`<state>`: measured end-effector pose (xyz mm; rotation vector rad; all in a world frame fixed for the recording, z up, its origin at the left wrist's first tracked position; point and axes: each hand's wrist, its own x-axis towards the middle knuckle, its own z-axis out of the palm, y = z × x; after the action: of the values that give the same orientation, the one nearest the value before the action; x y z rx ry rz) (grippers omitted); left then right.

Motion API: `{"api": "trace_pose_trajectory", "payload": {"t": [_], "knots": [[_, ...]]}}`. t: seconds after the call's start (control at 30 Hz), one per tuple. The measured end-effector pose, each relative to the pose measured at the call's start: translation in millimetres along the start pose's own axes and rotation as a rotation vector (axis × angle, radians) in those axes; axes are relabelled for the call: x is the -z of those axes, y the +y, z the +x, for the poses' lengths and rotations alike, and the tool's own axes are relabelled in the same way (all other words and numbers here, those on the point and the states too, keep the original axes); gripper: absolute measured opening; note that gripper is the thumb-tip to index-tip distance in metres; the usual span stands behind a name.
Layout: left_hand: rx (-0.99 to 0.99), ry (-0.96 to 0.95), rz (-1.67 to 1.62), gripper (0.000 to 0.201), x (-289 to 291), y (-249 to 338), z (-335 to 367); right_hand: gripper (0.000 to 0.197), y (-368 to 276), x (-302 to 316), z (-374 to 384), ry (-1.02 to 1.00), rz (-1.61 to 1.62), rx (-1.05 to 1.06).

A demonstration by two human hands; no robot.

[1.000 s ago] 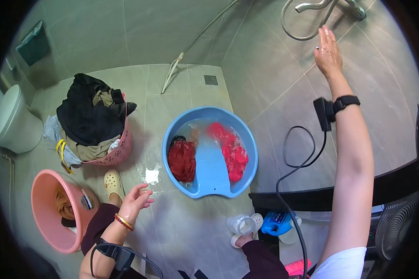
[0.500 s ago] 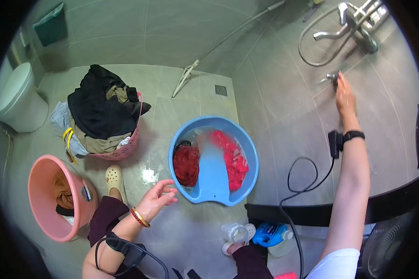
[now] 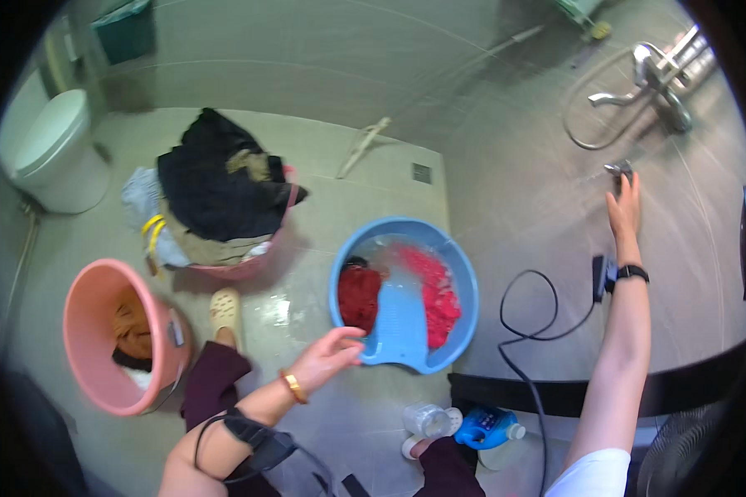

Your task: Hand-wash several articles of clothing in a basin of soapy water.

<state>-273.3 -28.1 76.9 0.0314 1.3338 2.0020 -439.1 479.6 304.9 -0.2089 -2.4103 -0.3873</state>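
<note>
A blue basin (image 3: 467,286) with a built-in washboard stands on the floor ahead of me, holding cloudy water. Dark red cloth (image 3: 358,300) lies to the left of its ridged board, and bright pink cloth (image 3: 441,311) soaks to the right. My left hand (image 3: 327,359) is empty, its fingers loosely bent and apart, just off the basin's near left rim. Up at the right wall, my right hand (image 3: 626,217) has its fingers stretched out against a small metal tap (image 3: 618,168). Whether the fingertips press on it, I cannot tell.
A pink basket (image 3: 283,236) heaped with dark clothes stands at the left. Nearer is a pink bucket (image 3: 170,360) with brown cloth. A blue bottle (image 3: 482,428) and a clear container (image 3: 427,421) stand by my right foot. A black cable (image 3: 522,338) hangs from my right wrist.
The whole view has shifted, with most things now further right. My right hand has slipped slightly lower on the tap, its fingers more spread. My left hand has come closer to the basin's rim.
</note>
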Motion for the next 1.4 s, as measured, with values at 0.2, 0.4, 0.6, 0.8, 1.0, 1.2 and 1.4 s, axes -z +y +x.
{"api": "trace_pose_trajectory", "payload": {"t": [0.2,0.4,0.6,0.8,1.0,1.2,1.4], "knots": [[-0.074,-0.064,0.145,0.029,-6.1,-20.3,12.1,0.054,-31.9,-47.1,-158.3,-0.301,0.213,0.069],[-0.129,0.028,0.153,0.027,14.5,-7.0,-5.1,0.034,-196.1,-25.7,-269.8,-0.848,0.607,0.229],[-0.193,0.167,0.048,0.025,37.0,8.1,-14.6,0.028,-313.6,-12.2,-254.5,-0.847,0.793,0.424],[-0.224,0.369,-0.195,0.021,69.5,20.6,-28.4,0.025,-440.4,-6.4,-198.7,-0.836,1.011,0.448],[-0.251,0.495,-0.303,0.018,81.4,41.8,-43.0,0.055,-542.0,-45.3,-166.8,-0.725,1.12,0.364],[-0.309,0.57,-0.386,0.017,92.8,50.0,-50.0,0.091,-597.6,-77.0,-174.5,-1.096,1.452,-0.299],[-0.357,0.635,-0.48,0.014,103.4,56.9,-52.8,0.076,-606.9,-80.6,-184.0,-1.562,1.456,-0.459]]}}
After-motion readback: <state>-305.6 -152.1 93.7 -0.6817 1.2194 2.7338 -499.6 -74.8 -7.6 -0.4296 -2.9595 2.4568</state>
